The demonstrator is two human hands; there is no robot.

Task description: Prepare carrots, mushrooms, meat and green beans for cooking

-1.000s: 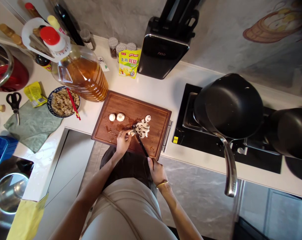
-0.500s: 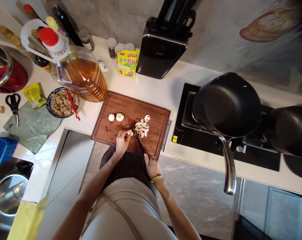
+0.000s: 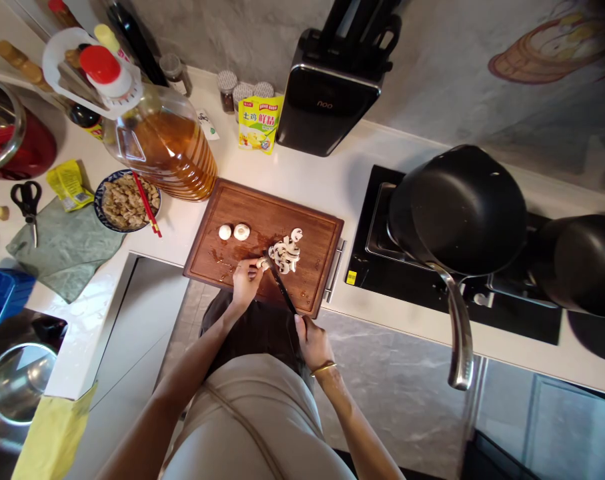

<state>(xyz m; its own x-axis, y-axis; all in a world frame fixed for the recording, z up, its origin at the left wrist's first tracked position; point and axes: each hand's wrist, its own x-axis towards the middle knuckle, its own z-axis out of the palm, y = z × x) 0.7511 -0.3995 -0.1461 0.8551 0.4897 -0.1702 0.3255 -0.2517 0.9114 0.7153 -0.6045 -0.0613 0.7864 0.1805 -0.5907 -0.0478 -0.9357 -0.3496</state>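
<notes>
Wooden cutting board (image 3: 252, 207) holds two whole mushrooms (image 3: 241, 232) at 10 o'clock. The left hand (image 3: 245, 279) has its grip pinching a mushroom piece (image 3: 262, 264) mid-board, slices (image 3: 286, 251) heaped at its 2 o'clock. The right hand (image 3: 312, 343), at 5 o'clock, has its grip wrapped round the knife (image 3: 281, 285).

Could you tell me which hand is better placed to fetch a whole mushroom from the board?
Left, probably: the left hand, steadying a mushroom piece, lies nearer the whole mushrooms; the right hand grips the knife.

Grey marbled wall (image 3: 432, 73) backs a white counter (image 3: 312, 180).
</notes>
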